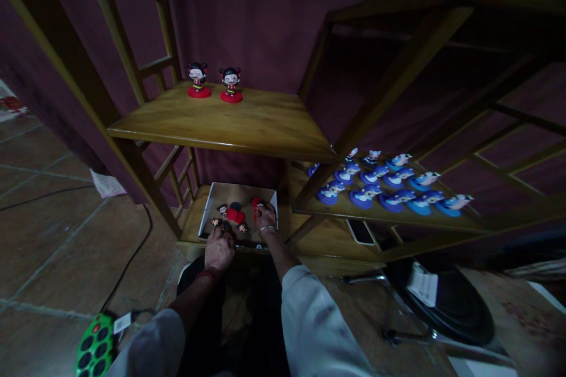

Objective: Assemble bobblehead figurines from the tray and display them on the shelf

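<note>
A shallow white box (241,189) sits on the lower wooden shelf, holding several small dark-haired figurines and a few red round bases (235,215). My right hand (266,219), a bracelet on its wrist, reaches into the box's right side with bent fingers closed on a figurine with a red base (255,202). At the front left edge of the box is my left hand (219,250), a red beaded bracelet at the wrist. Its fingers curl inward beside a dark-headed figurine (227,226); what they hold is mostly hidden.
Two finished-looking figurines on red bases (230,94) stand on the shelf above. Several blue-and-purple figurines (366,194) line the right shelf, with a phone (360,232) below. Wooden posts frame the shelves. A black stool (446,300) and a green device (95,346) are on the floor.
</note>
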`<state>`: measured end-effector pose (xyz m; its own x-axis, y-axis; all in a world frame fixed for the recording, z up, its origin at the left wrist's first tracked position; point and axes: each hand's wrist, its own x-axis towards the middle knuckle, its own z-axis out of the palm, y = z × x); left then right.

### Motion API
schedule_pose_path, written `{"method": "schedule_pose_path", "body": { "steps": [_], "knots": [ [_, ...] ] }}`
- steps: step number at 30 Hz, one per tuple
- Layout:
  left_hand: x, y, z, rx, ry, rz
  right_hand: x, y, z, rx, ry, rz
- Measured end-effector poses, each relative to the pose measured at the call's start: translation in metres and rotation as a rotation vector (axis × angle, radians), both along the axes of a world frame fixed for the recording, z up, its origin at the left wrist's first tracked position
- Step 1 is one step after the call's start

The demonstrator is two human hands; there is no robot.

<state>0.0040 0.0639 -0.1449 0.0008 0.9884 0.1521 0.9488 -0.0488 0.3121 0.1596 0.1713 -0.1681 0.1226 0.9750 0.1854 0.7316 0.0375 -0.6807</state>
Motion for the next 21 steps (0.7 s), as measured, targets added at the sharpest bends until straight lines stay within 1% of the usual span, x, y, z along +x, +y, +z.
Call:
{"method": "schedule_pose_path", "body": {
  "steps": [4,11,18,21],
  "knots": [
    [0.0,0.0,0.002,-0.009,0.01,0.005,0.0,-0.004,-0.001,-0.052,-0.066,-0.057],
    [0.001,-0.001,0.005,-0.015,0.009,0.003,-0.001,-0.008,0.004,-0.107,-0.112,-0.057],
    [0.0,0.0,0.003,-0.012,0.007,-0.005,-0.004,-0.016,0.009,-0.12,-0.118,-0.066],
    [-0.001,0.0,0.001,0.0,0.001,-0.008,-0.005,-0.017,0.01,-0.148,-0.127,-0.088]
  ]
}}
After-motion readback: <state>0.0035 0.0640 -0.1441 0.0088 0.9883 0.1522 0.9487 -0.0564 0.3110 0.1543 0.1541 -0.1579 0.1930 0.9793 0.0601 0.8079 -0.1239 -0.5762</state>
